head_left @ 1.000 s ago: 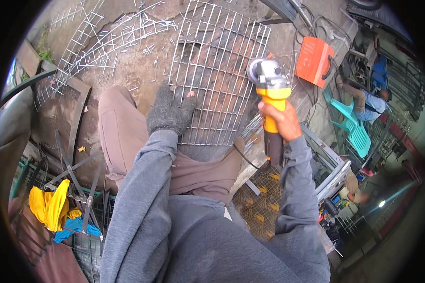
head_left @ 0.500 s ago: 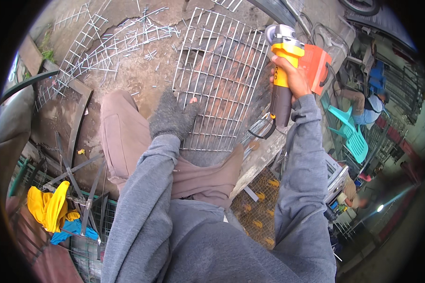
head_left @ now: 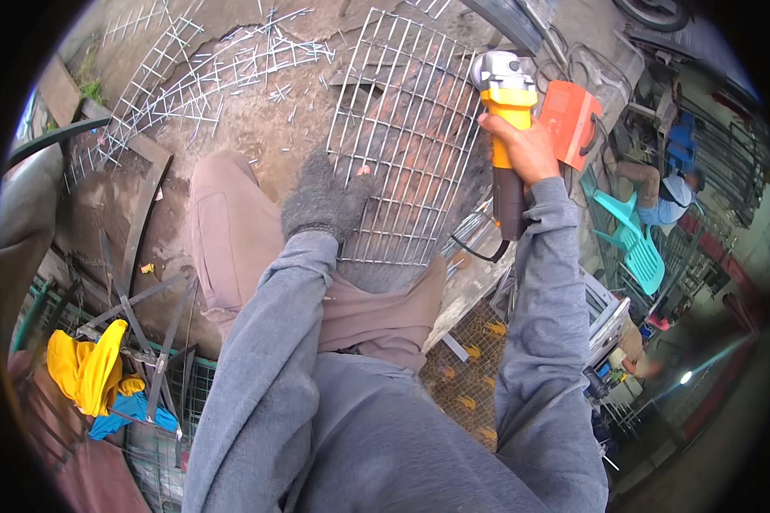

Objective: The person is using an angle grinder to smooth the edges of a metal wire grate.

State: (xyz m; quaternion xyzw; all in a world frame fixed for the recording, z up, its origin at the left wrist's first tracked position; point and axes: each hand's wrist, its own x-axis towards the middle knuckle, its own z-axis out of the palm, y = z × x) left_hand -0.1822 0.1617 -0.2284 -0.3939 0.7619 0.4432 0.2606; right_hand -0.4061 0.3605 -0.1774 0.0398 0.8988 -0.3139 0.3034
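A panel of welded wire mesh (head_left: 412,161) lies slanted in front of me over a rusty, brownish surface. At its left edge is my left hand (head_left: 323,202) in a dark grey knit glove, closed on the wires, with a bare thumb tip poking through. My bare right hand (head_left: 529,150) grips a yellow and black angle grinder (head_left: 510,101) around its body, head pointing away from me. The grinder's disc is close to the mesh's upper right edge; whether they touch I cannot tell. A black cord curves from the grinder's lower end.
Cut mesh strips (head_left: 167,81) and short wire offcuts (head_left: 278,92) litter the ground at upper left. An orange case (head_left: 569,124) stands right of the grinder. Further right are a turquoise plastic chair (head_left: 637,248) and a seated person (head_left: 672,197). Yellow cloth (head_left: 90,368) hangs at lower left.
The grinder has shifted a little left, closer to the mesh's right edge. My left hand and the mesh sit slightly further right and up in view, the mesh tilted somewhat more.
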